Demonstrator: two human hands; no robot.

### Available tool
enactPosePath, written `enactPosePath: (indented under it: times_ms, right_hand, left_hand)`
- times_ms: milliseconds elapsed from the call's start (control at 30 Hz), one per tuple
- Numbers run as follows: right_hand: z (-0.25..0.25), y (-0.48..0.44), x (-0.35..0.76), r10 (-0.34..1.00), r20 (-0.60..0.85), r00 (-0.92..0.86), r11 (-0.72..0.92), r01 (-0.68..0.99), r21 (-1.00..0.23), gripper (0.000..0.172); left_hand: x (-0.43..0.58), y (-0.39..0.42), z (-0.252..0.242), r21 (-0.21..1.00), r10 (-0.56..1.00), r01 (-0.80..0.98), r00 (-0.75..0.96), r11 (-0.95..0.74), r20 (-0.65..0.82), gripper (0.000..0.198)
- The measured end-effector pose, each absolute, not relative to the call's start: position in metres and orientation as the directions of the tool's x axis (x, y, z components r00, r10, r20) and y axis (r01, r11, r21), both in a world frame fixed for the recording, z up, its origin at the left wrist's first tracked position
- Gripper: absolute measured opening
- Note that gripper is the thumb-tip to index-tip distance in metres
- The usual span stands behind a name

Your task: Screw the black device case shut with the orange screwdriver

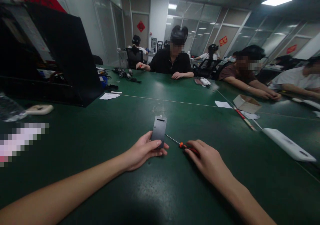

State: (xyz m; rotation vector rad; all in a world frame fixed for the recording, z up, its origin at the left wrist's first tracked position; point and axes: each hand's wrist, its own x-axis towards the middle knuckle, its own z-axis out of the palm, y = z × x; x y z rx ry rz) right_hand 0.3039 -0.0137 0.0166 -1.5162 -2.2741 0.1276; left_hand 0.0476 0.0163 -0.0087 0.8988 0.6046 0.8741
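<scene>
Your left hand [146,148] is gripping a flat grey metal plate [159,128] by its lower end, the thumb pressing across the front and the fingers curling behind it. The plate is standing nearly upright just above the green tabletop [112,128], in the middle of your view, and is showing a dark slot near its top edge and a small tab above that. Your right hand [206,155] is closing around the handle of an orange-and-black screwdriver [181,145], whose thin shaft is pointing left toward the plate. The tip is lying right beside the plate's right edge; you cannot tell whether it is touching. To your left, an open black computer case [67,51] is standing on the table, with a paper slip [110,96] lying near its corner. Off to your right, a long white plastic block [288,144] is lying beyond your hand, and a small open cardboard box [246,104] is sitting farther back. Across the table, a person in a black top [162,60] is sitting facing you.
</scene>
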Motion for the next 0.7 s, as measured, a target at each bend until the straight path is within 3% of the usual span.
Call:
enactPosePath:
  times_ms: [133, 233, 433, 700]
  right_hand:
    - [0.032, -0.021, 0.301, 0.711, 0.655, -0.254, 0.548, 0.784, -0.291, 0.015]
    - [0.043, -0.034, 0.297, 0.574, 0.789, -0.219, 0.643, 0.717, -0.269, 0.017]
    - [0.048, -0.047, 0.286, 0.459, 0.830, -0.316, 0.778, 0.594, -0.203, 0.026]
    - [0.048, -0.043, 0.285, 0.417, 0.853, -0.314, 0.821, 0.533, -0.205, 0.031]
  left_hand:
    - [0.048, 0.019, -0.008, 0.835, 0.852, -0.386, 0.493, 0.393, -0.173, 0.053]
    - [0.048, 0.019, -0.008, 0.834, 0.846, -0.378, 0.502, 0.403, -0.181, 0.061]
    - [0.050, 0.016, -0.007, 0.856, 0.880, -0.376, 0.443, 0.356, -0.171, 0.058]
    - [0.049, 0.016, -0.016, 0.934, 0.914, -0.320, 0.405, 0.161, -0.019, 0.039]
